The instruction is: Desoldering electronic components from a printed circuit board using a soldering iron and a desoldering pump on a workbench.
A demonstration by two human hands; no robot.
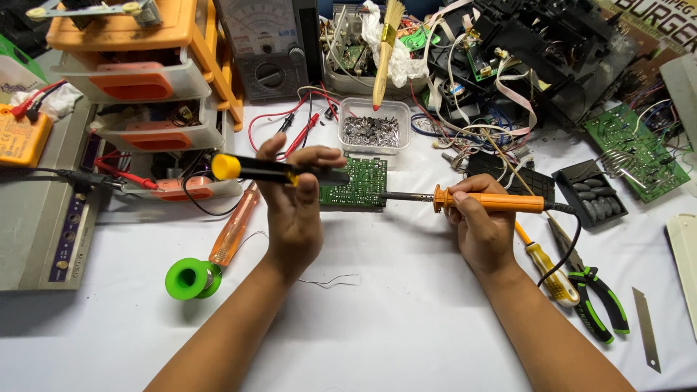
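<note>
Orange-handled soldering iron (488, 201), flat green circuit board (356, 184)

Head view, steeply downward (close in)

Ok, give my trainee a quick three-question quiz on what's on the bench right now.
1. True or false: the right hand holds the orange soldering iron.
2. Which lies nearest the left wrist? A) green solder spool B) pliers C) brush
3. Fill in: the left hand holds a black tool with a yellow end and a green ____.

Key: 1 true; 2 A; 3 circuit board.
</note>
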